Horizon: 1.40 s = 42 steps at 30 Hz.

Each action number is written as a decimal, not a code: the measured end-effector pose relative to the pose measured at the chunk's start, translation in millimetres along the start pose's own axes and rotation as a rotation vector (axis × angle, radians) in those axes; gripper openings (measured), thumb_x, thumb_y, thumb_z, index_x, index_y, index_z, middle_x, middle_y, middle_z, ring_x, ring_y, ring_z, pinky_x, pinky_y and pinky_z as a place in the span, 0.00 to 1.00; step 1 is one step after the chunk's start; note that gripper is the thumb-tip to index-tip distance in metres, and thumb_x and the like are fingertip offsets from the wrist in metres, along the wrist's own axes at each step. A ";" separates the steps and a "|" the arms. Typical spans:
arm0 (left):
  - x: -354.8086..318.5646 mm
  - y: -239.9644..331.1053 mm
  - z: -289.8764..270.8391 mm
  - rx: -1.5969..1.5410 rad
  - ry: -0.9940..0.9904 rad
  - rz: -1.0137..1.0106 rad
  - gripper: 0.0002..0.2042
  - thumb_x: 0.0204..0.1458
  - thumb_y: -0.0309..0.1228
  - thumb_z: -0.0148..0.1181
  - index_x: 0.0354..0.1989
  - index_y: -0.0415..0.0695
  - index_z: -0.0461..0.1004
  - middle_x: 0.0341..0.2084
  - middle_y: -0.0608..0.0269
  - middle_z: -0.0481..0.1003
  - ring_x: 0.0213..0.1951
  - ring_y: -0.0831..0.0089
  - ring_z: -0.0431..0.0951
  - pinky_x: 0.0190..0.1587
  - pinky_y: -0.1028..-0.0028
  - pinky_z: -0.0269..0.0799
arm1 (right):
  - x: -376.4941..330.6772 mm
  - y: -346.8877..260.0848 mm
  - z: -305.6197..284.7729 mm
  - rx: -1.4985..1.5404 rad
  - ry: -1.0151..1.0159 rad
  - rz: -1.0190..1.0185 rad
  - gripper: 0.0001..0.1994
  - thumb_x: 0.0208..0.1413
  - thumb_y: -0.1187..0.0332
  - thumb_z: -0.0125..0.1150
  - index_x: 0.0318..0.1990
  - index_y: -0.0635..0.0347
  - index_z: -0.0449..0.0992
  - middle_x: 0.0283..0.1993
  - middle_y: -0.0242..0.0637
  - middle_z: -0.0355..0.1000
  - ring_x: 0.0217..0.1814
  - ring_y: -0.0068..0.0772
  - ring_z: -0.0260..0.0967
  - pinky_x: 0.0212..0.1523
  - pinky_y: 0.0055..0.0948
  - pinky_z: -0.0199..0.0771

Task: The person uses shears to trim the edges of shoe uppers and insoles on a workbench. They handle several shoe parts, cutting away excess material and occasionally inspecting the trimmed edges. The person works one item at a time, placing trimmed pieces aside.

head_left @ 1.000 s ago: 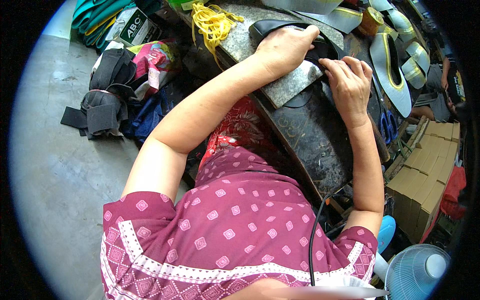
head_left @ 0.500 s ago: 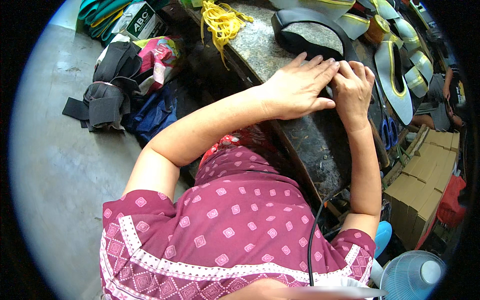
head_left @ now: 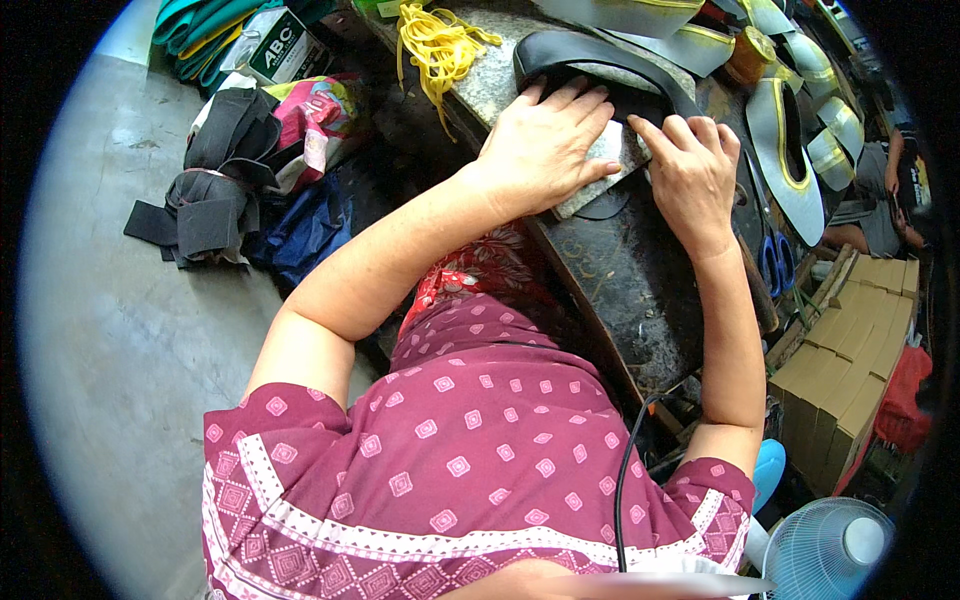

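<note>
Both hands [head_left: 610, 160] press a black sole [head_left: 600, 60] (flat) on the workbench [head_left: 640, 290].

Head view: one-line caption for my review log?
Both hands, left and right, press a black sole piece on a stone slab.

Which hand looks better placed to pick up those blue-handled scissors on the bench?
Probably the right hand. The scissors lie just past its wrist on the right side of the bench, while the left hand rests flat on the grey stone slab, farther away.
</note>
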<state>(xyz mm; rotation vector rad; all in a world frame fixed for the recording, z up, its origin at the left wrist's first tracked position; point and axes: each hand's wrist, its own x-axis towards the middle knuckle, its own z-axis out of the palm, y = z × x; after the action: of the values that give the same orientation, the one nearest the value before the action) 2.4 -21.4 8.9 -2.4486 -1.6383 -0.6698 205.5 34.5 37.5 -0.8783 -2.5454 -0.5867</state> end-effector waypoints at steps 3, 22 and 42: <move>3.1 0.2 -1.6 0.027 -0.016 0.008 0.28 0.58 0.52 0.55 0.59 0.43 0.72 0.60 0.57 0.71 0.62 0.60 0.69 0.63 0.56 0.64 | 4.8 -6.0 0.2 -0.033 -0.009 0.013 0.12 0.50 0.69 0.60 0.43 0.46 0.81 0.38 0.22 0.72 0.48 0.29 0.68 0.58 0.43 0.57; 24.6 -24.4 -10.4 -0.611 0.565 0.098 0.12 0.51 0.18 0.55 0.44 0.40 0.76 0.37 0.50 0.79 0.41 0.51 0.80 0.48 0.62 0.76 | -5.3 -8.7 6.1 0.402 -0.003 0.101 0.14 0.50 0.82 0.55 0.45 0.57 0.71 0.45 0.42 0.79 0.46 0.45 0.78 0.44 0.37 0.79; 16.1 -25.9 -2.7 -0.118 0.253 0.076 0.18 0.54 0.36 0.62 0.53 0.49 0.75 0.36 0.62 0.80 0.46 0.65 0.78 0.60 0.58 0.62 | -6.2 -12.2 7.7 0.579 -0.029 0.087 0.19 0.51 0.87 0.55 0.50 0.60 0.70 0.55 0.44 0.76 0.61 0.47 0.72 0.59 0.37 0.74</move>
<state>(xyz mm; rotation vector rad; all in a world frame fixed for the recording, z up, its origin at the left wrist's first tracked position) -16.7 1.9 14.4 -2.3711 -1.4423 -1.0430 200.5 26.6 24.9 -0.7724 -2.4724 0.1917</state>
